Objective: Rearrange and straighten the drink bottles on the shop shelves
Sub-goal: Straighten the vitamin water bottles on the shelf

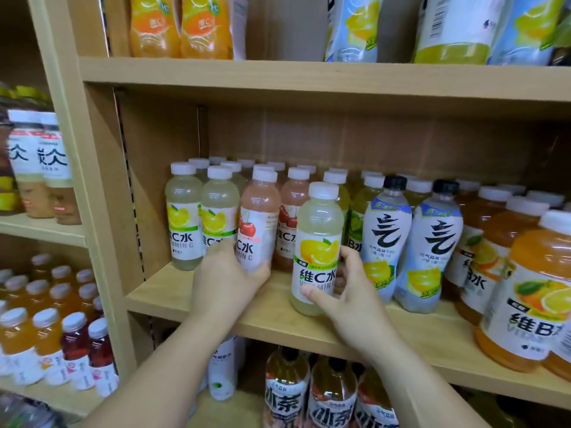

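Forearms: 2 bare forearms reach up from the bottom edge toward light wooden shop shelving.
Lower shelf: dark-capped tea bottles (pixel 287 390) stand below, between the forearms.
Right hand (pixel 349 301): its grip is clamped on a lemon bottle (pixel 318 242), with the thumb across the lower label and the fingers wrapped round the bottle's right side.
Lemon bottle: a pale yellow drink with a white cap. It is upright, with its base on the middle shelf (pixel 173 288) near the front edge, ahead of the row.
Left hand (pixel 228 279): its grip is closed round the lower part of a cherry bottle (pixel 259 217), with the thumb at the front and the fingers reaching round the left side.
Cherry bottle: a pink drink with a white cap, upright in the front row, just left of the lemon bottle.
Front row, left: 2 matching lemon drinks (pixel 183 217) stand side by side, touching, beside the cherry bottle.
Front row, middle: a second pink bottle (pixel 292 211) shows between the 2 held bottles.
Front row, right: 2 black-capped bottles (pixel 386 239) with blue and white labels stand beside the lemon bottle. Next to them are large orange bottles (pixel 531 291).
Behind: more white caps run in rows toward the brown back panel.
Left bay: small orange and red bottles (pixel 46 341) fill a neighbouring shelf.
Upper shelf: the bases of orange drinks (pixel 154 26) on the left and pale blue lemon-labelled bottles (pixel 355 29) on the right.
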